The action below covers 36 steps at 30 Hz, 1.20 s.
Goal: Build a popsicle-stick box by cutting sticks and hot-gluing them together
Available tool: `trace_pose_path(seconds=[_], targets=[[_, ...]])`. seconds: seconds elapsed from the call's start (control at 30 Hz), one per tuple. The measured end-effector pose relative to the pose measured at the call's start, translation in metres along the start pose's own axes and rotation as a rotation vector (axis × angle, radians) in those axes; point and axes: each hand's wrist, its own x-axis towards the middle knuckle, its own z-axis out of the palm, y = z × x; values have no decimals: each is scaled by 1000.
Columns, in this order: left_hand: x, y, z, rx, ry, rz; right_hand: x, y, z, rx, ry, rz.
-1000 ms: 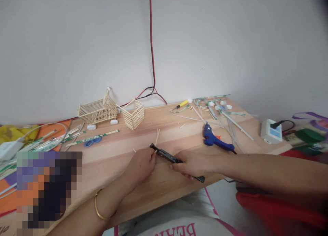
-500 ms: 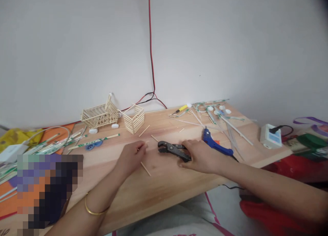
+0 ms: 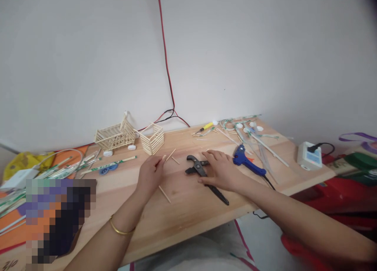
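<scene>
My left hand (image 3: 150, 173) is closed in a pinch at a thin wooden stick (image 3: 171, 154), which points out from its fingertips. Just right of it, a second short stick (image 3: 175, 160) lies on the wooden table. Another stick (image 3: 165, 194) lies below that hand, partly hidden by it. Black pliers (image 3: 201, 170) rest on the table with jaws and handles spread. Over their handles is my right hand (image 3: 222, 169), fingers apart and loose, not wrapped round the tool. Behind my left hand stands a small open box of stacked sticks (image 3: 152, 140).
A stick-built cart (image 3: 114, 136) with white wheels stands back left. To the right lie a blue glue gun (image 3: 249, 164), a yellow-handled tool (image 3: 207, 126), plastic wrappers (image 3: 265, 157) and a white power socket (image 3: 309, 156). Wrapped chopsticks (image 3: 59, 169) cover the left side.
My right hand has loosened from the pliers, which now lie turned and spread wider. My left hand has moved up to a stick, which has shifted slightly right. The view has shifted a little.
</scene>
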Motion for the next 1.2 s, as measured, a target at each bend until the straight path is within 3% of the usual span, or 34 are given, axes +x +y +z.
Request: trace_pose_path(seconds=[0.2,0.33,0.7,0.87,1.0,1.1,1.2], targets=[[-5,-11,2,-55,54,24,51,-26,-21,9,-22,-190],[-3,-14,-2,-86,84,-13,74,-37,-26,-18,-19,-219],[-2,-12,-3,-412,-2,-251,135,-61,22,-159,-216,-423],[0,-10,-5,-456,11,-275,134,-60,0,-159,-260,-503],[0,-7,-4,-516,-76,-218,121,-65,-33,47,-254,-682],[-3,-2,-4,-603,-178,-199,113,-70,-43,225,-267,-630],[-6,5,-5,-691,-215,-206,105,-72,-40,389,-252,-504]])
